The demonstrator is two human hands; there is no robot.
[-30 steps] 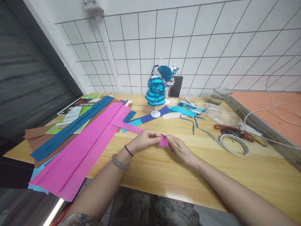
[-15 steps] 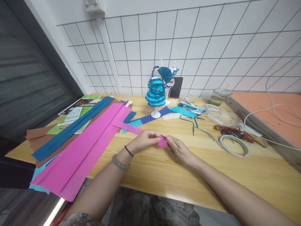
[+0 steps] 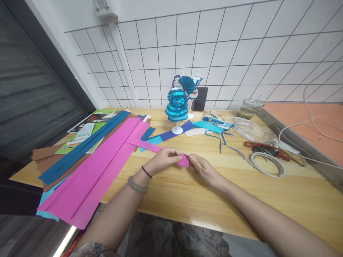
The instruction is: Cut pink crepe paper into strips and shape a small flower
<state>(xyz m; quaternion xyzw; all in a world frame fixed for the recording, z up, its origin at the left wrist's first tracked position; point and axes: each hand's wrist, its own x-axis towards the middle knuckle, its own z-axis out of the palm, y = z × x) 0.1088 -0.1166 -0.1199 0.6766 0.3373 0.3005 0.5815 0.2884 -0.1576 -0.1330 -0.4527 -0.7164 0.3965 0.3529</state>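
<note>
L hand (image 3: 170,157) pinches a small pink piece (image 3: 183,162) btwn thumb and fingers; R hand (image 3: 202,168) is also closed, thumb pressed to fingers w/ a small dark tool (image 3: 187,156) at the tips, right at the piece's edge (too tiny to tell what kind). Hands are close together over the wooden table (image 3: 171,200), pink piece in the gap btwn them. Pink strip (image 3: 146,145) runs from the big pink sheets (image 3: 93,175) to behind L hand; can't tell if it joins the piece. L wrist has a black band (image 3: 146,171) + greenish bangle (image 3: 137,184). Teal ruffled dress form (image 3: 177,105) stands upright past the hands, dark phone (image 3: 200,99) behind it near the wall. Tape roll (image 3: 268,165) lies flat to the R, glass cup (image 3: 249,109) w/ greenish liquid farther back.
</note>
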